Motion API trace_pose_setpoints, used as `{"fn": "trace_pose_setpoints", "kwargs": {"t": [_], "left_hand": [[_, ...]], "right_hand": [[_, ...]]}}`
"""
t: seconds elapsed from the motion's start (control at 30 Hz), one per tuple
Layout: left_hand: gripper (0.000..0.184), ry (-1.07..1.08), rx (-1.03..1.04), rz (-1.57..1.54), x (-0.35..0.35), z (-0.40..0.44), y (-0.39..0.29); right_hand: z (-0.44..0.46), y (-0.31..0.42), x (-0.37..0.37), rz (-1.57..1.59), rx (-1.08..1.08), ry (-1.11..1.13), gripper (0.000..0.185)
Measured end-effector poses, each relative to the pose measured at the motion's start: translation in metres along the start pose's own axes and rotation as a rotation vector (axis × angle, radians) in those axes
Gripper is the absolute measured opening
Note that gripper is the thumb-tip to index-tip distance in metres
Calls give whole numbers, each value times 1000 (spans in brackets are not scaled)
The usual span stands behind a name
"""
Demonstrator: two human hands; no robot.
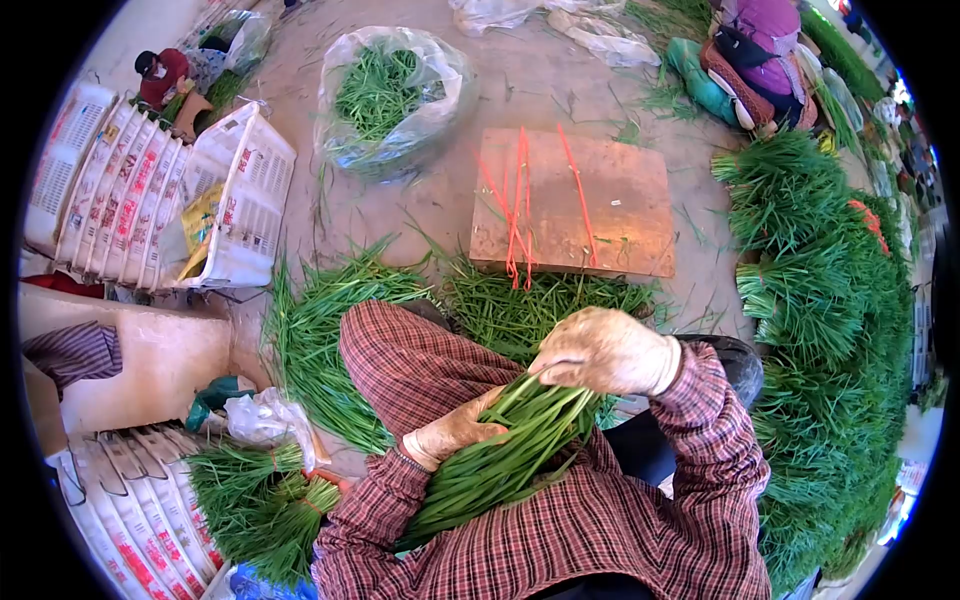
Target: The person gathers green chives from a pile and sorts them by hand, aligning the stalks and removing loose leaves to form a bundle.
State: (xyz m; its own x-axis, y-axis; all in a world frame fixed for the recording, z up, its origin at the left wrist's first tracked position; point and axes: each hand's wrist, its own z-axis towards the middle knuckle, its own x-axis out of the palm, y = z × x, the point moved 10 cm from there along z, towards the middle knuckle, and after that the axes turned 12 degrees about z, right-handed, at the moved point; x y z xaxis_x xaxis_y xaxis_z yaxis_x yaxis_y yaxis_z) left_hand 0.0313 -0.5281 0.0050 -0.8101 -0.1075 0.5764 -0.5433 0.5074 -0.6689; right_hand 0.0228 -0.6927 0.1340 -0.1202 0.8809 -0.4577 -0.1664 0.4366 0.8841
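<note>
A thick bunch of garlic chives point(510, 450) lies slanted across my lap. Wearing a pale, stained glove, my left hand point(455, 432) is wrapped round the bunch near its middle. My right hand point(603, 352), gloved as well, is closed with bent fingers on the upper end of the same bunch; how many stems it pinches is hidden. Loose chives point(330, 340) are spread on the floor by my knee, and another pile point(540, 310) sits beyond my legs. In front of that pile is a brown board point(630, 200) with several red ties point(522, 195) across it.
Tied chive bundles point(820, 330) are stacked along the right, with more bundles point(270, 500) at lower left. A clear plastic bag point(440, 90) of greens stands ahead. White crates point(250, 190) line the left. Two people, one in a purple top point(765, 30), one in red point(165, 80), sit farther off.
</note>
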Motion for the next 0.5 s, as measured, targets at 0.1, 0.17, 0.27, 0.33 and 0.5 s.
{"fn": "trace_pose_setpoints", "kwargs": {"t": [0.1, 0.17, 0.27, 0.33, 0.5], "left_hand": [[109, 45, -56, -344, 12, -2, -4], [110, 52, -29, -341, 23, -6, -18], [91, -75, -27, -422, -4, -22, 10], [90, -51, 22, -458, -23, -27, 29], [87, -44, 12, -422, -57, -31, 59]], "right_hand": [[-19, -15, -18, 91, 155, -5, 34], [-22, -12, -16, 266, 247, -12, 48], [-30, -20, -45, 605, 296, -179, 72], [-32, -18, -72, 668, 189, -394, 85], [0, -38, 29, 609, 302, -65, 83]]}}
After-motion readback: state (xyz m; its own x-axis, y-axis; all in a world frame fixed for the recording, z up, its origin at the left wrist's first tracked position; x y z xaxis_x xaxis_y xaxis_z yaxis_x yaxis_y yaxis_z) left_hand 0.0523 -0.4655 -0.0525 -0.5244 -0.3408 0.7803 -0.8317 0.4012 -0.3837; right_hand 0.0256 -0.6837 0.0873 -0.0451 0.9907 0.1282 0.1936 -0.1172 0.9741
